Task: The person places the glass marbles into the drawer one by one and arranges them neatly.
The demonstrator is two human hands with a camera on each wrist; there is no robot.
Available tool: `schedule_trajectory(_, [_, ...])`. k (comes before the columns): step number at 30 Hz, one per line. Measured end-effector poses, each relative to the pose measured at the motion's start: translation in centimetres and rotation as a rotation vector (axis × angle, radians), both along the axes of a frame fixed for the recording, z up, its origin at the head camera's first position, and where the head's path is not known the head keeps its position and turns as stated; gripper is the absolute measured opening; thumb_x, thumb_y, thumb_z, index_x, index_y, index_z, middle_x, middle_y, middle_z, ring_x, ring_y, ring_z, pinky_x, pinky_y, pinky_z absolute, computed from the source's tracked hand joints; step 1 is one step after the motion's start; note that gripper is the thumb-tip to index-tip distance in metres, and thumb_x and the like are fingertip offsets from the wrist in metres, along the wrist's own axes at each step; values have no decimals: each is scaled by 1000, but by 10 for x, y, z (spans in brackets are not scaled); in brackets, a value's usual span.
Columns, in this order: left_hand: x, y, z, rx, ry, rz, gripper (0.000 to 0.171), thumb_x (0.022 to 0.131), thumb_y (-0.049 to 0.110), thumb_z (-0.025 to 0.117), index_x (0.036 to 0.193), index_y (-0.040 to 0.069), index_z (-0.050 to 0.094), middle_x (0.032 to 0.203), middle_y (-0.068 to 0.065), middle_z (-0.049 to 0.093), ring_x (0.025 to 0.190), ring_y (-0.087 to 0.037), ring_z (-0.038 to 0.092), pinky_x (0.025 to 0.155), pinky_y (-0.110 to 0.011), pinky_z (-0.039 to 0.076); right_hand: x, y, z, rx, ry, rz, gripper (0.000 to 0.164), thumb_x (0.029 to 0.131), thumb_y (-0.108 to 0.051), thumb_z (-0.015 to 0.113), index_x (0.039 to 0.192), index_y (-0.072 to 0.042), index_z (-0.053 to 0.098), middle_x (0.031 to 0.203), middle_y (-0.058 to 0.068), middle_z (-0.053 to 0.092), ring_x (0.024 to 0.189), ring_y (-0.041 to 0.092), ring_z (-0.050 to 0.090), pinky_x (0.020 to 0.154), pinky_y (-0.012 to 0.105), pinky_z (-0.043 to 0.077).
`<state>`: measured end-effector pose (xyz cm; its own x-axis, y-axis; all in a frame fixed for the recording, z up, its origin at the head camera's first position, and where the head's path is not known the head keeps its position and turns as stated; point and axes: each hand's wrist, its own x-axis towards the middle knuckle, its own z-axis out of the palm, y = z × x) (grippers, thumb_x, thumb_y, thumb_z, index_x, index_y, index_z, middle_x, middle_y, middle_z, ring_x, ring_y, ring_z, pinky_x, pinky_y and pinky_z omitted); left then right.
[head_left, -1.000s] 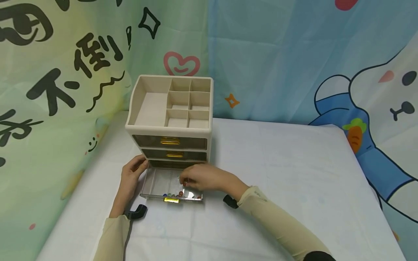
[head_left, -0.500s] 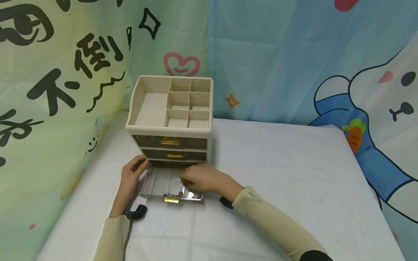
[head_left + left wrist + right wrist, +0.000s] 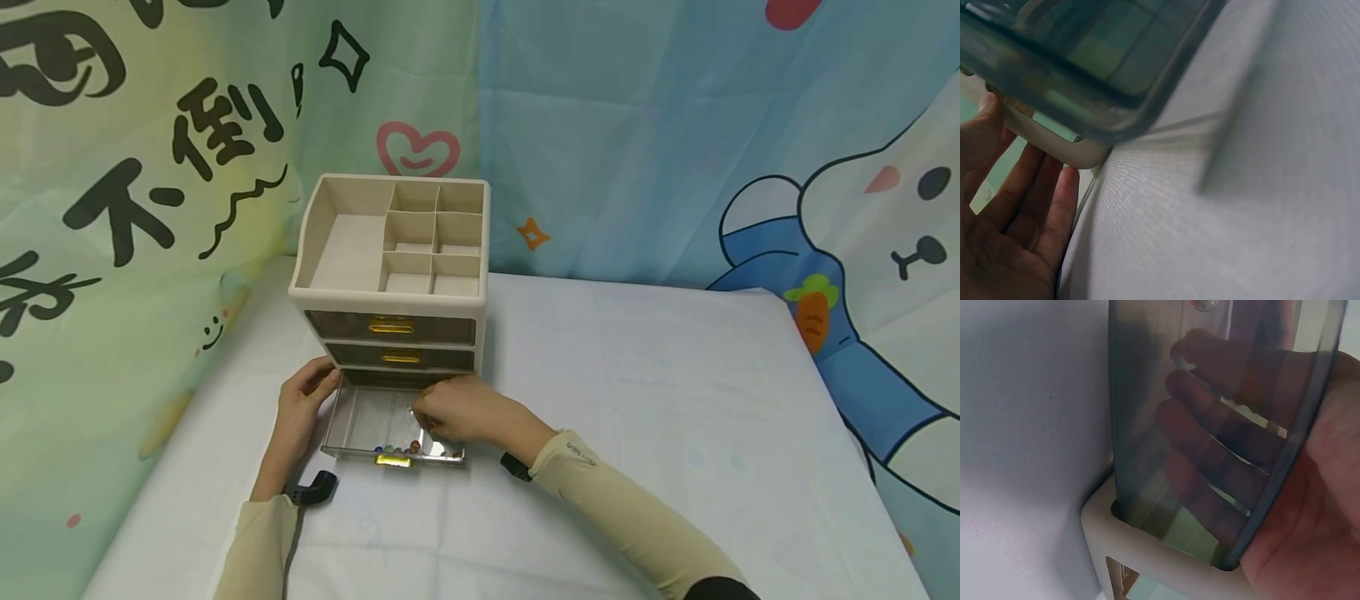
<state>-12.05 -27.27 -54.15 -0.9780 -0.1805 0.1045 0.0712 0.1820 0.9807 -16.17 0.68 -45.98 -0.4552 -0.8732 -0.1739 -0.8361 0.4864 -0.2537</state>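
A cream desktop organizer (image 3: 341, 250) has its bottom clear drawer (image 3: 352, 417) pulled out. Small round beads (image 3: 397, 450), blue, green and reddish-brown, lie along the drawer's front wall. My left hand (image 3: 300, 408) holds the organizer's lower left edge; in the left wrist view its thumb rests on the front rim (image 3: 1047, 140) and the fingers lie along the side. Inside the drawer's right part is my right hand (image 3: 468, 410), fingers bent downward. Through the drawer wall (image 3: 1147, 425), the right wrist view shows its fingers near a red bead (image 3: 1205, 304). Whether the fingertips hold anything is unclear.
Two upper drawers with gold handles (image 3: 391, 325) are closed. The organizer's top tray has several compartments (image 3: 411, 229). A white cloth (image 3: 637, 375) covers the table, and a printed curtain (image 3: 600, 142) hangs behind and at the left.
A red-brown bead seen at the right fingertips a second ago is hidden now. The right wrist and forearm have shifted slightly left. My left hand stays in place.
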Motion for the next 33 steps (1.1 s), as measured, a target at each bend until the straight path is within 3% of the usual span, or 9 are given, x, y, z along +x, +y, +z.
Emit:
schedule_trajectory(8, [0,0,0,-5,6,0,27,104,11,64,127,-3,66,107,20,71,101,1,68,88,-14,56,3,3,1,-71,8,-11,3,98,-20,73,98,-23,73,94,-10,72,81,3,63,74,28,54])
schedule_trajectory(15, [-1,-1,-3,3,9,5,24,103,11,65,125,2,68,108,20,72,101,1,69,88,-14,56,8,6,3,-154,-12,-68,11,103,-20,66,111,-19,73,108,-6,74,91,7,69,79,28,58])
schedule_trajectory(24, [-1,-1,-2,8,12,3,27,104,11,64,127,-4,66,107,20,72,100,2,69,88,-14,56,24,12,10,-378,-154,-256,18,105,-21,64,117,-14,74,105,-4,76,89,8,68,76,23,55])
schedule_trajectory(33, [1,1,0,0,-4,17,27,104,12,65,127,-2,67,107,20,72,100,1,69,88,-14,56,48,18,15,-656,-411,-423,16,101,-15,67,115,-12,74,102,0,76,88,9,65,75,21,55])
